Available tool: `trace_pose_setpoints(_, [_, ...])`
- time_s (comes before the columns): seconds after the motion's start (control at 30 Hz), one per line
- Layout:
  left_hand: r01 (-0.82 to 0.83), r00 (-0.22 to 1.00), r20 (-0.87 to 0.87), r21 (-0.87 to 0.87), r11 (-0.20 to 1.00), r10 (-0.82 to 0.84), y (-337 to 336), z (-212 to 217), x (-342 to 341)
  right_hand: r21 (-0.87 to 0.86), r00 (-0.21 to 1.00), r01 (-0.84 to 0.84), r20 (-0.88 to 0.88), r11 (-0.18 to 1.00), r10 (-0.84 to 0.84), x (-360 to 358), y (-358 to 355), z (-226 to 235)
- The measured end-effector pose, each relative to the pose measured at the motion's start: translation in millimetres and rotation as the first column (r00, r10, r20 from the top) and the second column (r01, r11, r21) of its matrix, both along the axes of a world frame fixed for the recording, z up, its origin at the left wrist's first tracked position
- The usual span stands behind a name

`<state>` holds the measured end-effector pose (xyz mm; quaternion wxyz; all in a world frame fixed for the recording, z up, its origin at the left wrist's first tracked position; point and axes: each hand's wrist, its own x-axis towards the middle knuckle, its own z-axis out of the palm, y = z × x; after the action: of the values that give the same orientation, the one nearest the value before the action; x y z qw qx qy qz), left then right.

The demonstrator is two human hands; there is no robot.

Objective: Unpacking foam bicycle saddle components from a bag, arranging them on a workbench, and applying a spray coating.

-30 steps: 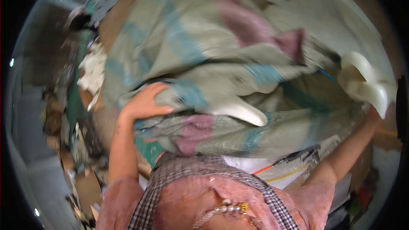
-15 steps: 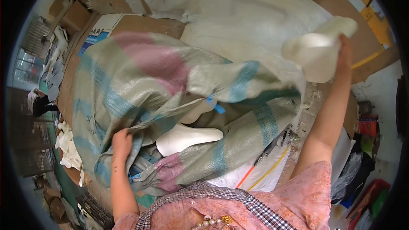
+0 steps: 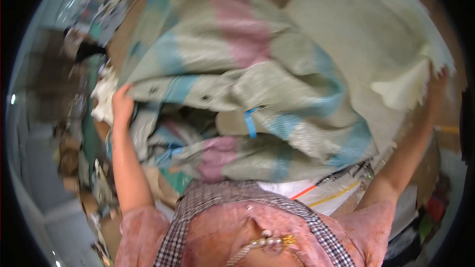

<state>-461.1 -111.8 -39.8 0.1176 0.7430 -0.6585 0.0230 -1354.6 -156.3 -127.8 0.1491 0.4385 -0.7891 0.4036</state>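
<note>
The left hand [image 3: 122, 104] now pinches the striped woven sack's [image 3: 242, 34] rim farther left, and the white moulded piece no longer juts from its mouth, seemingly leaving the opening clearer. The sack lies bunched before the person, mouth facing the body, its slit running left-right; the blurred right hand [image 3: 438, 76] meets a cream piece [image 3: 401, 89], grip impossible to tell.
</note>
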Motion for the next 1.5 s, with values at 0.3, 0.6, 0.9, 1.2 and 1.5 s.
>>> trace_pose_setpoints(0.3, [-0.022, 0.971, 0.231, -0.185, 0.983, 0.066, -111.2, 143.4, 38.2, 0.522, 0.409, -0.850, 0.571, 0.069, 0.712, 469.8, 39.3, 30.9])
trace_pose_setpoints(0.6, [0.344, 0.740, -0.353, -0.533, 0.773, -0.573, -50.1, 71.5, -127.0, 0.765, 0.756, -0.549, 0.283, 0.337, 0.590, 457.5, -20.2, -35.7])
trace_pose_setpoints(0.9, [0.299, 0.916, -0.363, 0.341, 0.891, -0.169, -41.0, -175.7, -137.2, 0.650, 0.687, -0.675, 0.380, 0.350, 0.619, 408.5, 6.0, -10.7])
trace_pose_setpoints(1.2, [0.358, 0.932, -0.166, 0.298, 0.885, -0.322, -48.8, -226.2, -144.3, 0.311, 0.219, -0.932, 0.893, -0.187, 0.394, 405.2, 116.9, 94.2])
trace_pose_setpoints(1.5, [0.366, 0.847, -0.489, 0.252, 0.896, -0.209, 6.0, -92.8, -160.3, 0.012, 0.248, -0.847, 0.893, 0.532, 0.375, 413.1, 182.8, 46.5])
